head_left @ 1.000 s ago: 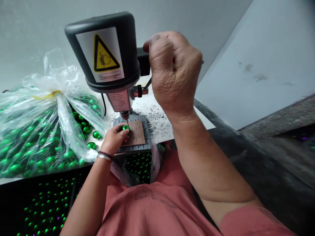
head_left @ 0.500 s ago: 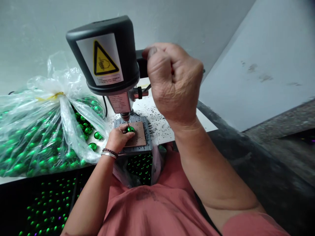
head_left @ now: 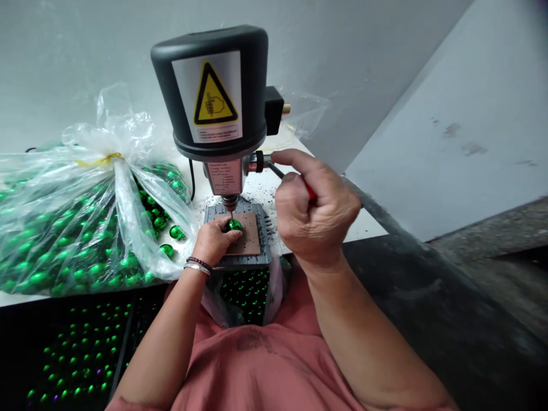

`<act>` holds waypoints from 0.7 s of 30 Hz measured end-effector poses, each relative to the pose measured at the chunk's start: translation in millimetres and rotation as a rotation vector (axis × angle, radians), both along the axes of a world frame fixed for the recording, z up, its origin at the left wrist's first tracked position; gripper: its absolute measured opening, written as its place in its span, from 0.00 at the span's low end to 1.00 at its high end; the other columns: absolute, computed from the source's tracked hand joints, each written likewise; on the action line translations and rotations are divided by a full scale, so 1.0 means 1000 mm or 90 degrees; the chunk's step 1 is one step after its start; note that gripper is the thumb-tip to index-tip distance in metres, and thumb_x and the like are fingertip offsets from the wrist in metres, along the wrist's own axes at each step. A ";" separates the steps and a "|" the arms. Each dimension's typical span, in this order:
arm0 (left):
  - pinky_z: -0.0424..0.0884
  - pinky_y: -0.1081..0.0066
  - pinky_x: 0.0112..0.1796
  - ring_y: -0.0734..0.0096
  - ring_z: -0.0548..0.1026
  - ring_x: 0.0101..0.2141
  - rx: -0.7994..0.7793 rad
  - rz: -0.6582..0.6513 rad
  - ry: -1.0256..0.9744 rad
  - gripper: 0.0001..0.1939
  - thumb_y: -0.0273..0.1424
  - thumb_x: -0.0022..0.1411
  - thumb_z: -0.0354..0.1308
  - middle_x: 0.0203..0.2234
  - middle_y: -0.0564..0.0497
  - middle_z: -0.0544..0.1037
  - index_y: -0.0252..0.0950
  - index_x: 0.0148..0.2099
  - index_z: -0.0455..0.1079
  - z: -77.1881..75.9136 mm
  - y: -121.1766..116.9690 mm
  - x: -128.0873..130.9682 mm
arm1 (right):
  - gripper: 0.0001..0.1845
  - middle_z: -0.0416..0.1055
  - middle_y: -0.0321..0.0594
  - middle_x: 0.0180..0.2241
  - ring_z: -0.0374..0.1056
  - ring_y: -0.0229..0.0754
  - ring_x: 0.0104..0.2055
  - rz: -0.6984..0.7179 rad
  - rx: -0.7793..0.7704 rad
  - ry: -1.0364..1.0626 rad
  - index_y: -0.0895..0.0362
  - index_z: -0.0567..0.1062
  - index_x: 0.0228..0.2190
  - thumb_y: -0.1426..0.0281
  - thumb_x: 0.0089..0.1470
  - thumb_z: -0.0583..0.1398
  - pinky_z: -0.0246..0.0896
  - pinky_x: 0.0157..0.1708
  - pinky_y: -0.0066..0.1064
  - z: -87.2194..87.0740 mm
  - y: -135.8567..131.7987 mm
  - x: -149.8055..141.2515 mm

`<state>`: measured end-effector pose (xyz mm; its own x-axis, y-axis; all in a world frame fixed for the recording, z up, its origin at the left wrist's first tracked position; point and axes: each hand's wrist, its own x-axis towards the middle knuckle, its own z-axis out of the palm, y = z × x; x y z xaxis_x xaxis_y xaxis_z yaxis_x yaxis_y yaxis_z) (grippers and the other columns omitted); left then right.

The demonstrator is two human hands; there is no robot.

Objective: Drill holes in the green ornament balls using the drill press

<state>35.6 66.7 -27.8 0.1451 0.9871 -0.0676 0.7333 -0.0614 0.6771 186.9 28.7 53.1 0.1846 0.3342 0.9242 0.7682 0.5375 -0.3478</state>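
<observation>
A small bench drill press [head_left: 214, 85] with a warning sticker stands on the white table. My left hand [head_left: 214, 240] pinches a shiny green ball [head_left: 234, 226] on a brown board [head_left: 250, 240], under the drill bit [head_left: 232, 216]. The bit's tip meets the top of the ball; whether it has gone in, I cannot tell. My right hand [head_left: 319, 208] is wrapped round the red-gripped feed lever [head_left: 311, 193] at the machine's right side, its index finger stretched towards the lever's hub [head_left: 259, 161].
A clear plastic bag [head_left: 85, 228] full of green balls lies left of the press, tied with yellow string. Two loose green balls, one of them [head_left: 176, 232], sit beside it. Dark shavings dot the table [head_left: 363, 225]. More green balls [head_left: 244, 294] show below the table edge.
My right hand has come down with the lever, and its index finger has stretched out. My left hand still holds the ball under the bit. The view has shifted slightly.
</observation>
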 end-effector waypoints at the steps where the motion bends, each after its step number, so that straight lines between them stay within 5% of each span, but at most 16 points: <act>1: 0.66 0.69 0.40 0.67 0.72 0.37 0.007 -0.004 -0.003 0.24 0.35 0.50 0.58 0.35 0.51 0.77 0.37 0.50 0.69 -0.001 0.000 0.000 | 0.14 0.72 0.34 0.27 0.66 0.31 0.29 -0.005 0.009 -0.005 0.58 0.73 0.36 0.75 0.51 0.49 0.64 0.34 0.27 -0.002 0.000 0.000; 12: 0.66 0.71 0.38 0.68 0.72 0.35 0.026 -0.004 -0.008 0.17 0.35 0.50 0.58 0.33 0.50 0.77 0.36 0.43 0.73 -0.007 0.000 -0.002 | 0.14 0.71 0.33 0.29 0.60 0.29 0.25 -0.063 0.070 -0.011 0.57 0.72 0.37 0.78 0.49 0.51 0.58 0.27 0.24 -0.019 0.002 -0.004; 21: 0.65 0.69 0.39 0.66 0.72 0.37 0.042 -0.007 -0.004 0.18 0.36 0.50 0.57 0.35 0.49 0.77 0.37 0.45 0.72 -0.007 -0.001 -0.002 | 0.15 0.65 0.34 0.23 0.58 0.30 0.24 -0.010 0.000 0.017 0.57 0.72 0.36 0.79 0.47 0.52 0.56 0.26 0.25 -0.042 -0.003 -0.006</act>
